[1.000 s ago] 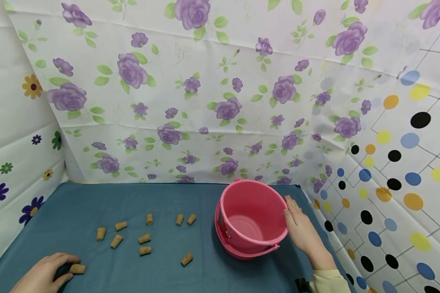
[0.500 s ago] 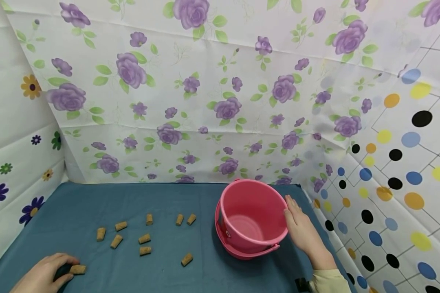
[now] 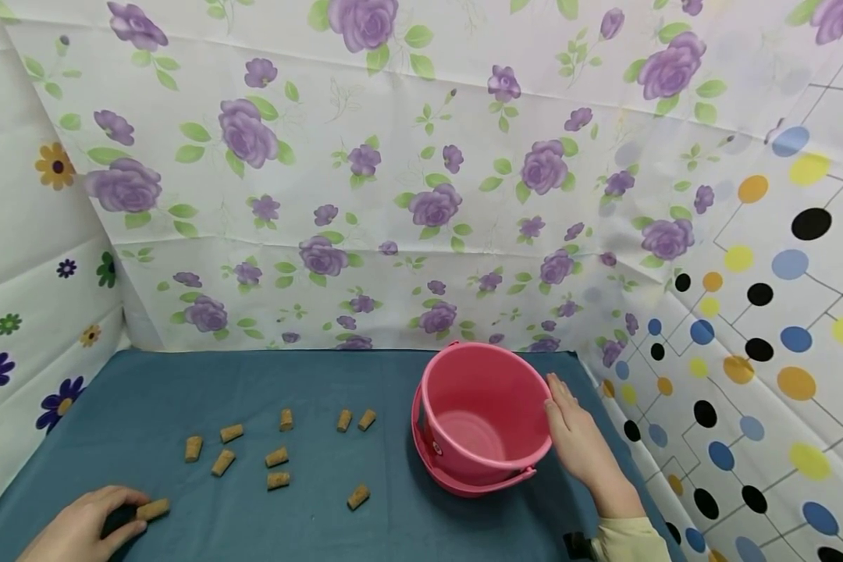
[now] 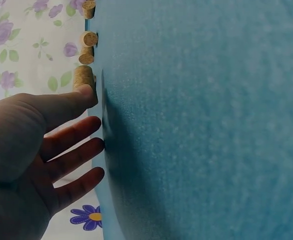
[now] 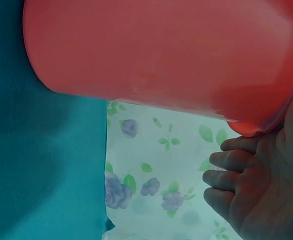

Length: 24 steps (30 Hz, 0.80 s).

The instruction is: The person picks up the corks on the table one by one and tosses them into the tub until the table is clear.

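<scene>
In the head view my left hand [image 3: 84,524] is at the table's front left, pinching a cork [image 3: 153,510] by its near end between thumb and forefinger. The left wrist view has the thumb on the cork [image 4: 84,82], the forefinger hidden behind it and the other fingers spread. A pink bucket [image 3: 432,437] stands right of the middle, its mouth facing up and its handle hanging low round the near side. Against its right rim lies my right hand [image 3: 581,445], fingers straight. From the right wrist, the hand [image 5: 256,185] shows close beside the bucket's rim [image 5: 249,127].
Several more corks lie scattered on the blue cloth [image 3: 218,531], among them a lone cork [image 3: 358,497] left of the bucket and a pair with one cork [image 3: 367,420] farther back. A flowered curtain [image 3: 393,195] rises behind; a dotted sheet [image 3: 766,351] borders the right.
The cork at my left fingertips has shifted slightly right and away, and now lies more slanted. My right hand and the bucket stay in place.
</scene>
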### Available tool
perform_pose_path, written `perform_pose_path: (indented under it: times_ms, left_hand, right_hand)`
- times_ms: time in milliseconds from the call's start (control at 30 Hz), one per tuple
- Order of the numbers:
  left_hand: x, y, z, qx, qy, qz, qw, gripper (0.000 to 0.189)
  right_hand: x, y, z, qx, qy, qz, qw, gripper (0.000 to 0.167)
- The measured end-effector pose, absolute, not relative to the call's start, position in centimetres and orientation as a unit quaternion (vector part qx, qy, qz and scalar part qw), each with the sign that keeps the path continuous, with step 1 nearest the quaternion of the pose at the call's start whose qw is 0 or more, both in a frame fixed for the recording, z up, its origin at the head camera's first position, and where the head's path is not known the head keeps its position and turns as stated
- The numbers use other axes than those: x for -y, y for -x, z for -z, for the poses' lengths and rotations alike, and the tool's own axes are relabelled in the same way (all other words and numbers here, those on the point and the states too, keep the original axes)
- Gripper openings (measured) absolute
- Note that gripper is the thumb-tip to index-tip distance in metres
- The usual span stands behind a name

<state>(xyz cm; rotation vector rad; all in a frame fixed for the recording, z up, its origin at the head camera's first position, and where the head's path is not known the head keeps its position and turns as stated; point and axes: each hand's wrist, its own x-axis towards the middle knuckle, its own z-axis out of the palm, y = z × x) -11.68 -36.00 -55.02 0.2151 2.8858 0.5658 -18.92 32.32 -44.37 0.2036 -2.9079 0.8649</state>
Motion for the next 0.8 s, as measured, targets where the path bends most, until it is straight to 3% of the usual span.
perform_pose_path:
  times_ms: [433, 800]
  left_hand:
    - [34.9, 11.5, 53.2, -0.974, -0.036, -0.206, 0.086, 0.039]
    - [33.5, 11.6, 52.6, -0.97, -0.047, -0.239, 0.013, 0.025]
  right_hand:
    - [-32.3, 18.8, 44.3, 0.954, -0.072, -0.287, 0.05, 0.063]
    - [-32.3, 18.9, 44.3, 0.954, -0.073, -0.285, 0.05, 0.061]
